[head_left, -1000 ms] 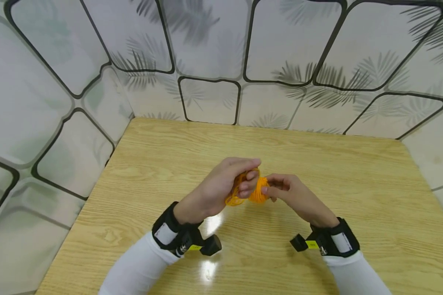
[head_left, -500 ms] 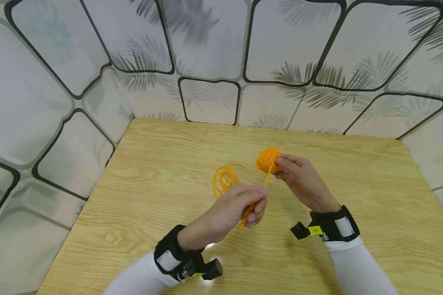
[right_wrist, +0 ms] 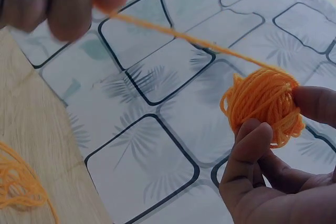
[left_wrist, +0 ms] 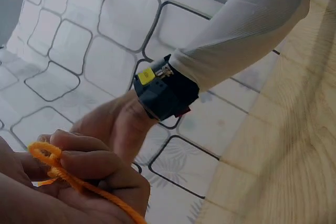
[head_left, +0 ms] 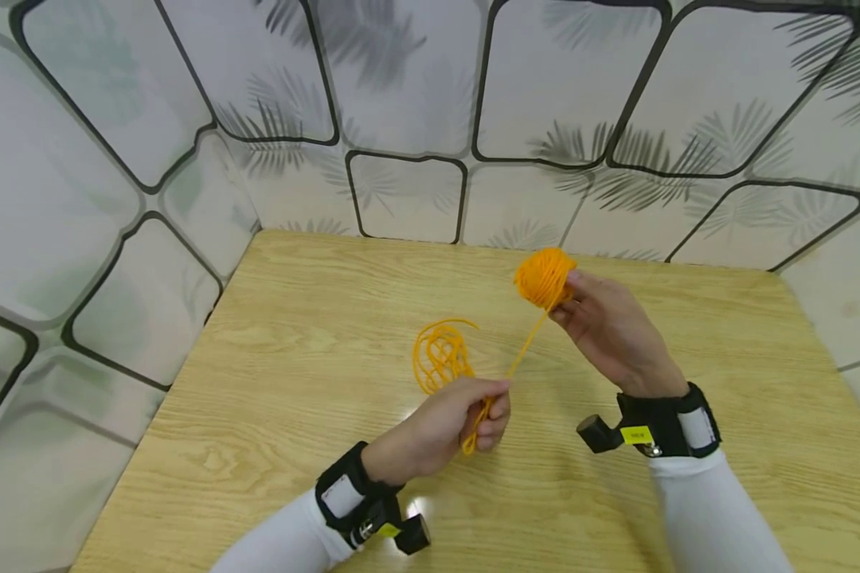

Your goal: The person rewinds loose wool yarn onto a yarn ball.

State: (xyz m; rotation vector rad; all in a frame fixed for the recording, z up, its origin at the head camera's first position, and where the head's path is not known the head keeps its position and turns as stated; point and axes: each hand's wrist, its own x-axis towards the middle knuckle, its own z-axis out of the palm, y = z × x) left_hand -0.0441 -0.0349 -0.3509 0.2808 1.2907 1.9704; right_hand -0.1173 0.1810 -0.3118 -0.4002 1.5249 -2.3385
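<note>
An orange ball of yarn (head_left: 543,278) is held up between the thumb and fingers of my right hand (head_left: 616,330). From it a taut strand (head_left: 529,346) runs down to my left hand (head_left: 447,426), whose thumb and curled fingers pinch it. A small loop of yarn (left_wrist: 46,153) pokes out of the left fist, seen closely in the left wrist view. Beyond the left hand a loose tangle of the same yarn (head_left: 440,354) lies on the table. The right wrist view shows the ball (right_wrist: 265,106) gripped from its side and below.
The light wooden table (head_left: 315,318) stretches around both hands. Behind and to the left rises a pale wall covering (head_left: 408,195) with dark outlines and leaf prints, close to the table's far edge. Both wrists wear black camera straps (head_left: 670,422).
The right hand has moved up and away with the ball, off the left hand, and the strand between them has lengthened. The loose tangle, first hidden at the left hand, now shows on the table.
</note>
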